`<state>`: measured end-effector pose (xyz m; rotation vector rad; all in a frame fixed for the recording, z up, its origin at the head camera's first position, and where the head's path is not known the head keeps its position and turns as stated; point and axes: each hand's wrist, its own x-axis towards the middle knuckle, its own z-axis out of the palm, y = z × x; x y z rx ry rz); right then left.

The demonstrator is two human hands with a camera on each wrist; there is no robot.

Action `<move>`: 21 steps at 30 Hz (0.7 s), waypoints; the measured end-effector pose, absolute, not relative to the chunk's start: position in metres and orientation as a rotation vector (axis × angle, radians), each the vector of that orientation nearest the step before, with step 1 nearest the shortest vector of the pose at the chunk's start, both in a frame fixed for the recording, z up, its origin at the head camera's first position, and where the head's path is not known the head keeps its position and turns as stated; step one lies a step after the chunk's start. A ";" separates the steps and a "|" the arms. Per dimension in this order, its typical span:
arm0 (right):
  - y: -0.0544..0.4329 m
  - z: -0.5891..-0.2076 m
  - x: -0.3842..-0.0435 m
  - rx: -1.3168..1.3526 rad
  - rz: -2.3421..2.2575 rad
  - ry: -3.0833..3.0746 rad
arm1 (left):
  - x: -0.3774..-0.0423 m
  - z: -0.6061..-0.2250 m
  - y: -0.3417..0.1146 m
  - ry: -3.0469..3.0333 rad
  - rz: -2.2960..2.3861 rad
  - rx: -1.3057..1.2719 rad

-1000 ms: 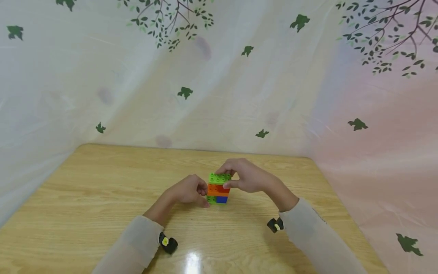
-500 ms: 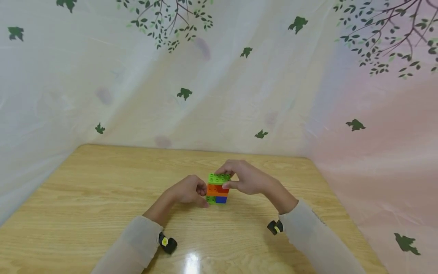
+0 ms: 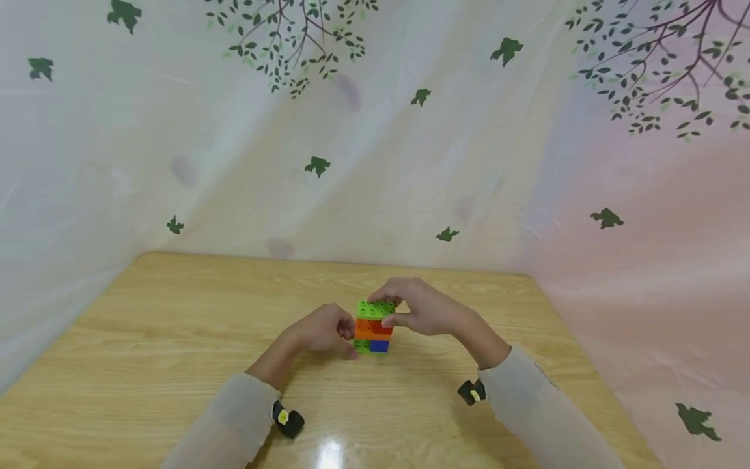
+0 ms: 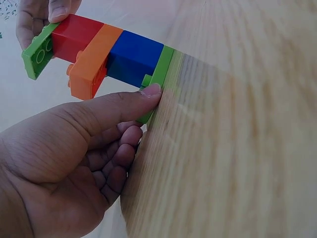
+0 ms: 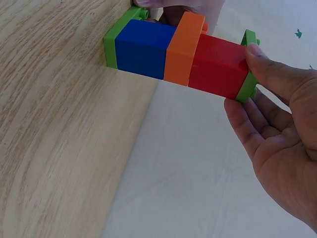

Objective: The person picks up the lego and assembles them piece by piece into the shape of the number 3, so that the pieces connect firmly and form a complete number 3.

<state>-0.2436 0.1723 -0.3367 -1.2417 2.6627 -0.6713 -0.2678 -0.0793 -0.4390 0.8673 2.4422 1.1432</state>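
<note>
A stack of toy building blocks stands upright on the wooden table [image 3: 193,391]. From the bottom it runs: a thin green plate [image 4: 162,67], a blue brick [image 5: 143,48], an orange brick [image 5: 181,52], a red brick [image 5: 220,67] and another thin green plate [image 3: 375,309] on top. My left hand [image 3: 321,329] pinches the bottom plate at its left end, thumb in front and fingers curled behind. At the top, my right hand [image 3: 424,306] grips the upper plate between thumb and fingers, with the thumb also at the red brick. The orange brick and both plates jut out leftward past the blue and red bricks.
A pale cloth backdrop [image 3: 375,208] with printed leaves and branches rises behind the table and along its sides. Both sleeves carry a dark strap piece near the wrist, the left one [image 3: 288,420] and the right one [image 3: 471,392].
The head view has tilted slightly, so the scene sits a little lower. Both hands keep their hold on the stack, which stands in the same place.
</note>
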 end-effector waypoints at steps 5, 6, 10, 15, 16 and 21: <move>0.172 -0.339 -0.245 -1.271 -0.685 2.664 | -0.269 -0.438 -0.080 2.465 1.118 0.854; 0.172 -0.339 -0.245 -1.279 -0.684 2.664 | -0.269 -0.438 -0.080 2.474 1.106 0.852; 0.172 -0.338 -0.242 -1.290 -0.677 2.676 | -0.269 -0.437 -0.081 2.493 1.072 0.847; 0.177 -0.333 -0.239 -1.274 -0.707 2.724 | -0.270 -0.437 -0.082 2.502 1.016 0.860; 0.179 -0.333 -0.239 -1.276 -0.714 2.738 | -0.270 -0.436 -0.083 2.513 0.996 0.859; 0.190 -0.331 -0.238 -1.281 -0.755 2.824 | -0.272 -0.429 -0.090 2.596 0.875 0.817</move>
